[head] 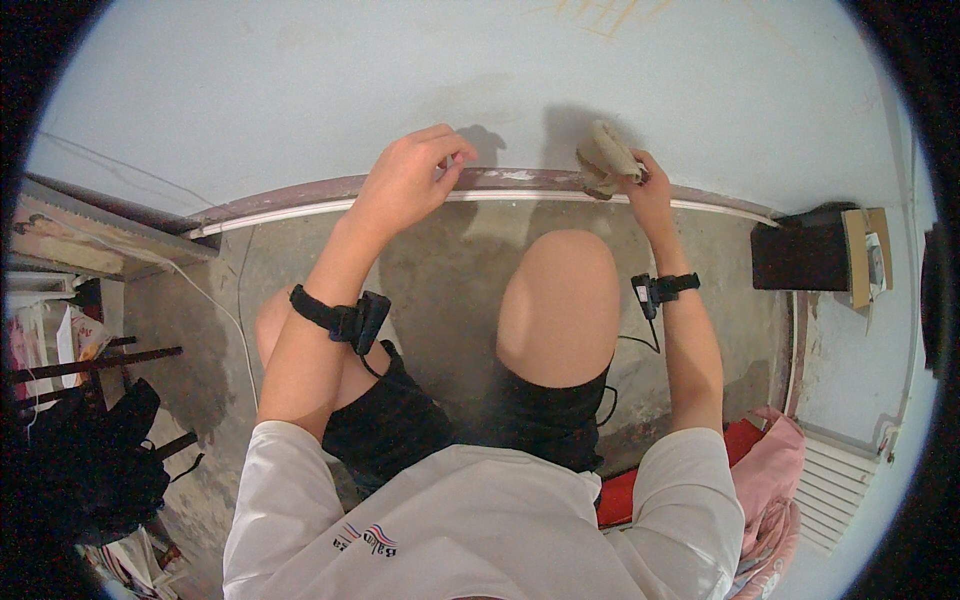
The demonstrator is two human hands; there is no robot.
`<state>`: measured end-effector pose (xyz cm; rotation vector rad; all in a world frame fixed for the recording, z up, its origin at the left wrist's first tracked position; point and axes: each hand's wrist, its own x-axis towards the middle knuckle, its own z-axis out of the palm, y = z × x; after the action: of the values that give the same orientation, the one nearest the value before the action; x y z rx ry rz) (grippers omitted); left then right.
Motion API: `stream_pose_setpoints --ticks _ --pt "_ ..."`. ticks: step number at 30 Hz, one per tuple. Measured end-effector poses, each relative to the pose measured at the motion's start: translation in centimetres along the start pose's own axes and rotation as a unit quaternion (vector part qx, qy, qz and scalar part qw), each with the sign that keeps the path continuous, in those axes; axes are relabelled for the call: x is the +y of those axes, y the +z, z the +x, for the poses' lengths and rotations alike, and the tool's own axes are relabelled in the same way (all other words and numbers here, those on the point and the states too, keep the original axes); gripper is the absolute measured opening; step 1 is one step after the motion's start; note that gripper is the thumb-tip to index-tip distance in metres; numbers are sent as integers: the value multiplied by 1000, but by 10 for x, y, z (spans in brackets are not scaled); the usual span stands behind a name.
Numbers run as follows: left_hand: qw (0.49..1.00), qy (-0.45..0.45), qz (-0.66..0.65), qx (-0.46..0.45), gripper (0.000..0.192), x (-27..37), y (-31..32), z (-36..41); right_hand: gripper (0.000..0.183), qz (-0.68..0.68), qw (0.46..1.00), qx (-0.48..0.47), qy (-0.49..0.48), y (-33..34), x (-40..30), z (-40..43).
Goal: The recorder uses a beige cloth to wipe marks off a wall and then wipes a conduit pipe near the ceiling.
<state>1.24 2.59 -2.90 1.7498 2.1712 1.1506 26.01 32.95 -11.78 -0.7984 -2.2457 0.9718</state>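
Observation:
My right hand (651, 184) grips a folded, greyish-beige cloth (616, 154) close to the foot of the pale blue wall (300, 90). The cloth's loose folds stick out to the left of my fingers and cast a shadow on the wall. My left hand (416, 172) hovers before the same wall, its fingers loosely bent and the thumb a little apart. Nothing shows between those fingers; the palm is hidden. Below both hands run a worn reddish-brown skirting band (517, 178) and a white strip of pipe or trunking (495, 196) along the concrete floor (442, 262).
A dark box with a cardboard flap (799, 259) stands at the right. Pink fabric (772, 465) lies near my right elbow. At the left are a worn board (90, 232), a trailing white cable (214, 300) and a black bag (112, 465). Both wrists carry strapped devices with wires.

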Motion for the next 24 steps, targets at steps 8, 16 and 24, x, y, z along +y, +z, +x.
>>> stream_pose_setpoints --ticks 8,16,24 --pt "1000 -8 -4 -2 16 1 -2 -1 39 -46 995 -61 -57 37 -38 12" --pt "1000 -18 -7 -6 15 2 -3 0 42 -43 993 -97 -56 55 -39 20" --pt "1000 1 -5 -13 11 -3 -3 0 39 20 997 -64 -26 41 -20 10"
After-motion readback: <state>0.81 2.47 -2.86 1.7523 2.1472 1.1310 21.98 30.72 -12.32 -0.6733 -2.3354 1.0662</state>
